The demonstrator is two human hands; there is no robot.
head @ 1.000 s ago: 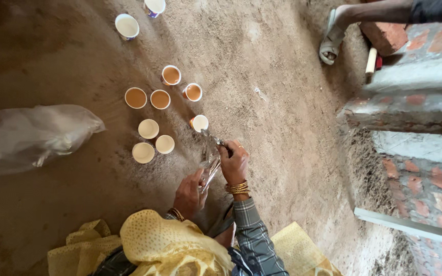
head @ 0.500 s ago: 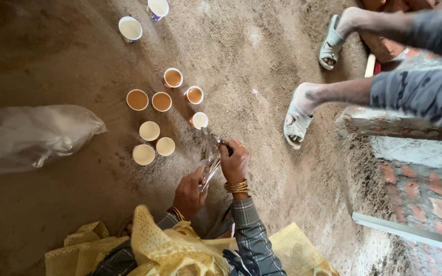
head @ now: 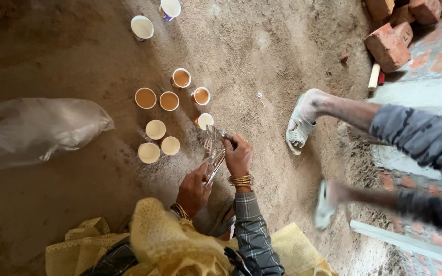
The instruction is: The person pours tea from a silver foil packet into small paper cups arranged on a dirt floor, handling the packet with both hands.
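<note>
Both hands gripping clear bag [head: 213, 153]: right hand [head: 238, 156] pinching top, left hand [head: 193, 189] closing on bottom; pouring into cup [head: 204, 121] at 12 o'clock; next needing steady tilt

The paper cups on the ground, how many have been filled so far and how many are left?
Four paper cups already hold brown tea. In hand: the left hand and right hand hold a clear plastic bag tilted at a fifth cup, which looks pale inside. Left: three pale-looking cups close by and two white cups farther off.
</note>
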